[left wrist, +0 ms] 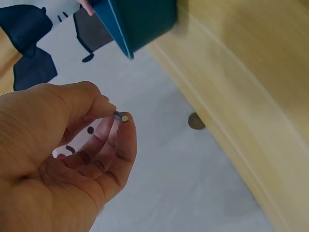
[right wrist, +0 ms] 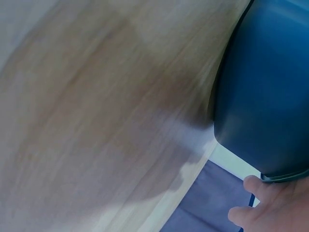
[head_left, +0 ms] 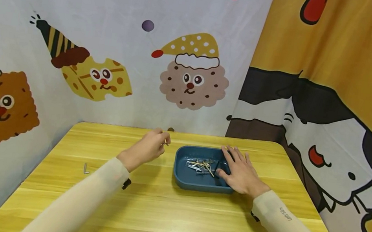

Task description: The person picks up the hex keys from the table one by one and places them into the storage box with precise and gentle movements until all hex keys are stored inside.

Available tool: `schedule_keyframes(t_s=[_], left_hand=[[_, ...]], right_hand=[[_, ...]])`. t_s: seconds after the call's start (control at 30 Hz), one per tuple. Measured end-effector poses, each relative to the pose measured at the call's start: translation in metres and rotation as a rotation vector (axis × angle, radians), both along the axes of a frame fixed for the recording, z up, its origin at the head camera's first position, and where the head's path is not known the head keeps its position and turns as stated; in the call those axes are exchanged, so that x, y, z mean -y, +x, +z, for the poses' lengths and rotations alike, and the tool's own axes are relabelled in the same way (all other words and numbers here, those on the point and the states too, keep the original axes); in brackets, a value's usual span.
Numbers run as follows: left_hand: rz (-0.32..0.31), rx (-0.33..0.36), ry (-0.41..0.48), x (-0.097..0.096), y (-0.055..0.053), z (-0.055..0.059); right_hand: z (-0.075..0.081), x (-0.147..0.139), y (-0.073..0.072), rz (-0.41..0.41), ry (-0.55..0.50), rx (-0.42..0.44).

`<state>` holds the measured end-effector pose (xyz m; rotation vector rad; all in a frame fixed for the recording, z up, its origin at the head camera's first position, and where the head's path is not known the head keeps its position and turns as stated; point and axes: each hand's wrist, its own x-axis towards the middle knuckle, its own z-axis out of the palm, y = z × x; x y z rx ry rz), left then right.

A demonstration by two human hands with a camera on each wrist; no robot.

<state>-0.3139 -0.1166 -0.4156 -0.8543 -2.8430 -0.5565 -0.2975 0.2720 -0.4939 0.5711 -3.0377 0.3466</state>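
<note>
A blue tray (head_left: 180, 178) sits on the yellow wooden table (head_left: 157, 215) and holds several small metal hex keys (head_left: 202, 166). My left hand (head_left: 147, 148) hovers just left of the tray and pinches a small metal hex key (left wrist: 121, 116) between thumb and fingertips. My right hand (head_left: 240, 171) lies flat with straight fingers on the tray's right rim, thumb reaching inside. In the right wrist view the tray's dark wall (right wrist: 265, 96) fills the right side, with my right hand's fingers (right wrist: 270, 208) on its edge.
One loose L-shaped hex key (head_left: 86, 168) lies on the table at the left. Cartoon-printed curtains (head_left: 128, 44) close the table in at the back and both sides.
</note>
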Motion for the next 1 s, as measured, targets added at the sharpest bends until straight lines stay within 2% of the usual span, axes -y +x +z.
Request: schedule_keyframes(t_s=[0.37,0.67,1.0], left_hand=[[-0.056,-0.021,-0.03,-0.036,-0.004,0.008],[-0.091,0.033,-0.059,-0.062,-0.006,0.018],[-0.155,0.109,-0.115,-0.092,-0.017,0.022]], right_hand=[[0.0,0.001,0.001,-0.006,0.003,-0.004],[0.0,0.0,0.0,0.001,-0.001,-0.012],[-0.001,0.0,0.0,0.005,-0.015,-0.004]])
